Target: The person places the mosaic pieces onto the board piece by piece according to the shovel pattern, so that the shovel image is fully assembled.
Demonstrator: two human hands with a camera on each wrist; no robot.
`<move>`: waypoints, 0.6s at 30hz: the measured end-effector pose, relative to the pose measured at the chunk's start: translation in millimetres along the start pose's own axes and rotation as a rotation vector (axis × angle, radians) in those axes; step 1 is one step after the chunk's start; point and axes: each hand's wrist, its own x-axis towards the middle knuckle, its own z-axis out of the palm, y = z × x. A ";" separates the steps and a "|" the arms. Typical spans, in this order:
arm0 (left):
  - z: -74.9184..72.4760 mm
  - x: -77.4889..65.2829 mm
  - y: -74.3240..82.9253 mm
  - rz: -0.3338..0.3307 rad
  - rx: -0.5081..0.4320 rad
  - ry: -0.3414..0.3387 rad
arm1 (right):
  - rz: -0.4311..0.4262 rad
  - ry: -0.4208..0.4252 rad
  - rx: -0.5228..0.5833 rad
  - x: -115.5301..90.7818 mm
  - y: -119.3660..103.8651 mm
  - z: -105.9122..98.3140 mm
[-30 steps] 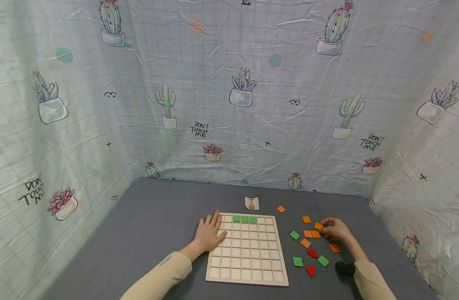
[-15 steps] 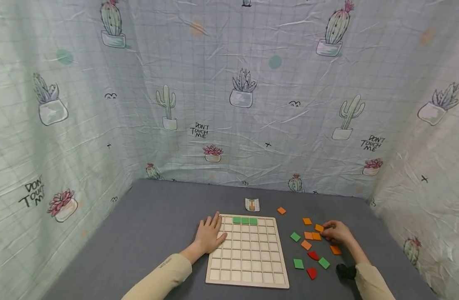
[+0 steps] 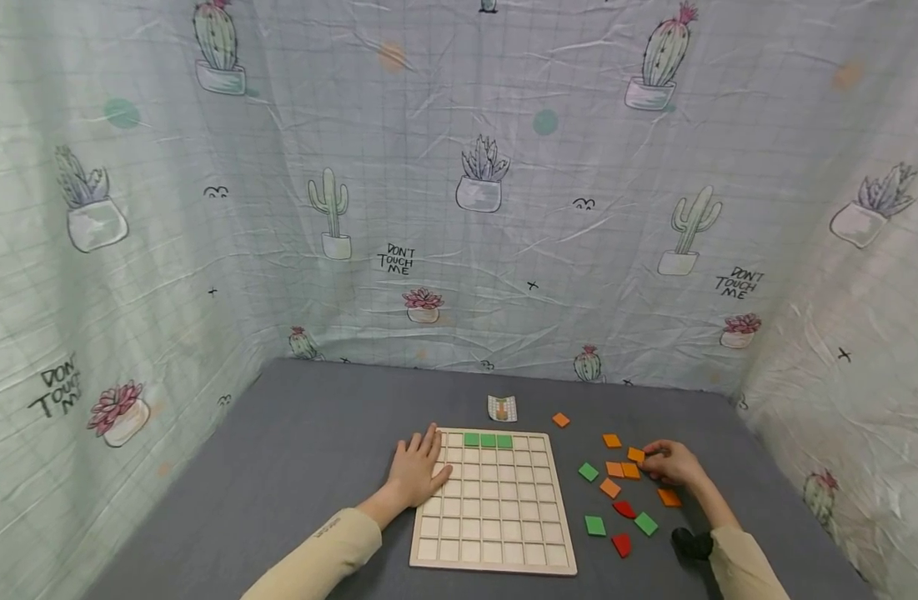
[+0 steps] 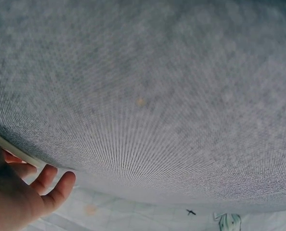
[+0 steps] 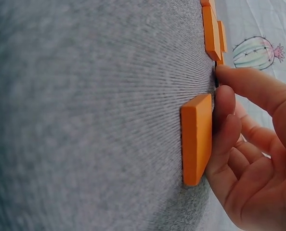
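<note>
Orange square tile (image 3: 635, 454), R of pale wooden board (image 3: 503, 508): prob. light, stiff; pinch edges. R hand (image 3: 672, 464) at it, grip unclear; L hand (image 3: 413, 475) splayed.

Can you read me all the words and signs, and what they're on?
"DON'T TOUCH ME": on the curtain, in the middle and at right.
"DON… TOU… ME": curtain's left, partly lost in folds.
"x": black crosses on the curtain.
Left sleeve: lettering too small to read.
Card behind the board: no words readable.
</note>
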 end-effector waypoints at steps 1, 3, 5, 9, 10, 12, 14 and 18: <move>0.5 0.1 -0.2 0.000 0.001 0.001 | -0.001 0.000 0.004 -0.1 -0.1 0.0; 1.5 0.6 -0.4 0.000 -0.002 0.001 | -0.016 -0.014 0.004 -0.1 0.5 -0.6; 2.2 1.0 -0.8 -0.001 -0.005 -0.001 | -0.005 -0.015 0.019 1.3 0.5 -0.6; 3.0 1.9 -0.6 0.002 0.000 0.006 | 0.008 -0.020 0.026 3.1 1.3 -1.3; 3.2 2.2 -0.5 0.002 0.002 0.007 | 0.017 -0.015 0.030 3.4 1.6 -1.3; 3.6 2.6 -0.2 0.002 0.001 0.006 | 0.015 -0.016 0.033 3.8 2.4 -1.6; 4.0 3.0 -0.1 0.001 -0.001 0.004 | 0.010 -0.017 0.038 3.7 2.1 -2.0; 3.9 3.7 -0.3 -0.001 0.000 0.003 | 0.015 -0.016 0.056 4.2 1.0 -2.7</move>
